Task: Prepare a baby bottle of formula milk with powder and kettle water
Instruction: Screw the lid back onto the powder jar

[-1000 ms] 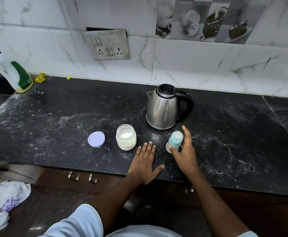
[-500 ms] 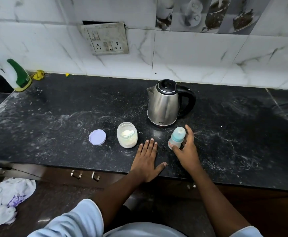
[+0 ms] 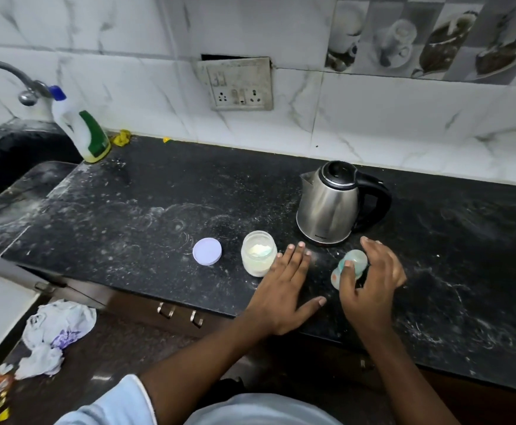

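Head view: near the front edge of the counter (image 3: 128,210) we list the baby bottle (image 3: 353,261), gripped by our right hand (image 3: 373,280) with thumb and fingers curled round it, just in front of the kettle (image 3: 330,204). Our left hand (image 3: 284,289) lies flat on the counter, fingers spread, just beside the open powder jar (image 3: 258,253). The jar's lid (image 3: 207,251) lies to its left.

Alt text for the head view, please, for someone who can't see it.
The right hand grips a small baby bottle on the black counter near a steel kettle; the left hand lies flat beside an open powder jar, its lid off.
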